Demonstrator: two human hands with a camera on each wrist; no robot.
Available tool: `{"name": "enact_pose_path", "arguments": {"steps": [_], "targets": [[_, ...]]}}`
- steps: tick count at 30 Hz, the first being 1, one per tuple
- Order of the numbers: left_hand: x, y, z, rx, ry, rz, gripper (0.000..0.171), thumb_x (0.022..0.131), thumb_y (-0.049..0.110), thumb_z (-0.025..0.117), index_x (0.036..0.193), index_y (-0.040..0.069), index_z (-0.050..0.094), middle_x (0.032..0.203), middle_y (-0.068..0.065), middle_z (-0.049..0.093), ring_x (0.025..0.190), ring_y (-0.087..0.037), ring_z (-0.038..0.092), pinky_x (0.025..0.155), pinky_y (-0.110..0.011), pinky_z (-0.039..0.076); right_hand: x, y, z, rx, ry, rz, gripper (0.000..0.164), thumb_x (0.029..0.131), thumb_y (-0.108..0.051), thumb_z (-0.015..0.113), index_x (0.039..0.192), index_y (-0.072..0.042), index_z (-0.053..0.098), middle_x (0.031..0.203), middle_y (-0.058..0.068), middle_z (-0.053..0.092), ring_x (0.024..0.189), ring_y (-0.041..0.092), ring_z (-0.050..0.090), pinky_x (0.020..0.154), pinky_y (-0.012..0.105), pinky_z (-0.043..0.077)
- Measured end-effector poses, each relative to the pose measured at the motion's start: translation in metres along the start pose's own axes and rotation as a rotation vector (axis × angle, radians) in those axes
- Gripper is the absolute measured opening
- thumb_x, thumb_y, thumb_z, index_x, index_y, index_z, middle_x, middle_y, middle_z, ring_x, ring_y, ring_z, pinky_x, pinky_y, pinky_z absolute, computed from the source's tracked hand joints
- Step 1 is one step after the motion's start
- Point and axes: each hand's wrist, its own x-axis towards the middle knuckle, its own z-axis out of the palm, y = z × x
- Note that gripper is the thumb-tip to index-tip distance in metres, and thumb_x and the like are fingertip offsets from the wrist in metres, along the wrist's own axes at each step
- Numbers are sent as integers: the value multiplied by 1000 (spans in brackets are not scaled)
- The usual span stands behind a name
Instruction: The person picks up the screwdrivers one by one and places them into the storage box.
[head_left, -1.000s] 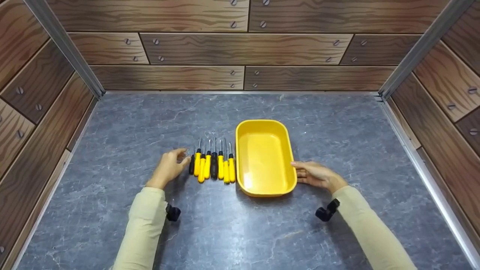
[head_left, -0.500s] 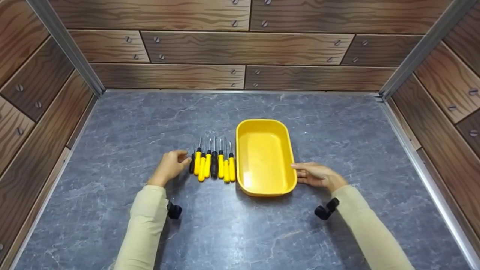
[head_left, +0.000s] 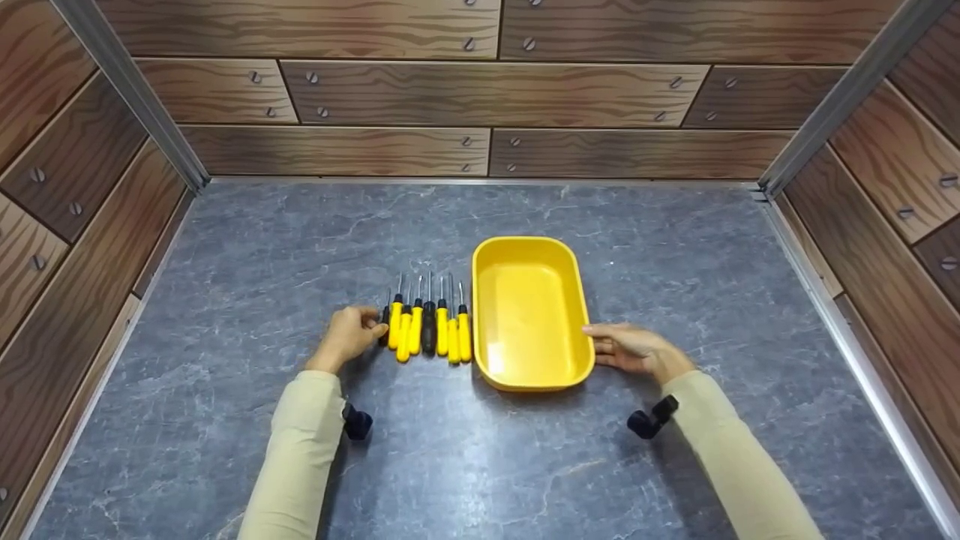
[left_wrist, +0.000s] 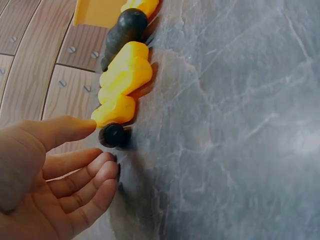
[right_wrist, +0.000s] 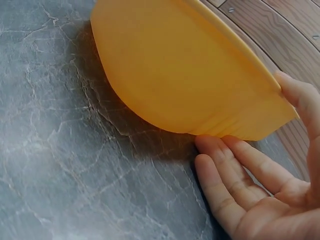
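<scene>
A row of several screwdrivers [head_left: 416,330] with yellow or black handles lies side by side on the grey table, shafts pointing away from me. At its left end is a small black-handled screwdriver [left_wrist: 114,135]. My left hand [head_left: 351,331] pinches that handle, thumb on one side and fingertips on the other. To the right of the row stands a yellow plastic tub [head_left: 529,311] with nothing in it. My right hand [head_left: 636,349] holds the tub's right side; its thumb is at the rim and its fingertips [right_wrist: 207,145] press at the bottom edge.
The marbled grey tabletop [head_left: 480,465] is bounded by wood-print walls [head_left: 487,97] at the back and both sides. Metal strips [head_left: 862,367] run along the table's edges. Black wrist cameras [head_left: 358,422] hang below both sleeves.
My left hand has moved right, onto the leftmost black screwdriver, and its thumb now overlaps the handle. The right hand and the tub stay in place.
</scene>
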Motion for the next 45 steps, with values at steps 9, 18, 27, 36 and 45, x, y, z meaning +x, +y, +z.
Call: {"name": "enact_pose_path", "arguments": {"steps": [9, 18, 27, 36, 45], "targets": [[2, -2, 5, -20, 16, -23, 32, 87, 9, 66, 112, -12, 64, 92, -23, 70, 75, -21, 62, 67, -25, 53, 2, -3, 0, -2, 5, 41, 15, 91, -20, 66, 102, -11, 62, 95, -2, 73, 92, 11, 70, 89, 26, 58], [2, 0, 4, -8, 15, -36, 31, 87, 10, 66, 111, -10, 66, 90, -21, 71, 71, -17, 60, 60, -16, 45, 2, -2, -1, -8, -11, 26, 11, 93, -21, 63, 100, -12, 64, 95, -3, 73, 91, 10, 69, 86, 25, 59], [2, 3, 3, -15, 0, -81, 29, 87, 11, 66, 108, -9, 67, 93, -23, 71, 67, -13, 59, 60, -18, 47, 1, 0, 0, 1, 9, 23, 7, 93, -21, 64, 94, -14, 67, 92, -3, 74, 89, 10, 70, 85, 25, 59], [2, 8, 5, 6, 71, -151, 23, 82, 12, 69, 97, -6, 73, 101, -24, 72, 86, -30, 67, 81, -38, 58, 1, 1, 2, 17, 24, -1, 7, 93, -20, 64, 94, -14, 67, 93, -3, 74, 91, 10, 69, 87, 25, 59], [0, 10, 8, -9, 129, -175, 25, 78, 16, 70, 92, -5, 74, 100, -23, 73, 95, -37, 67, 89, -44, 56, 0, 3, 1, -2, 9, -7, 10, 94, -22, 62, 99, -13, 64, 92, -5, 73, 90, 9, 69, 85, 23, 59]]}}
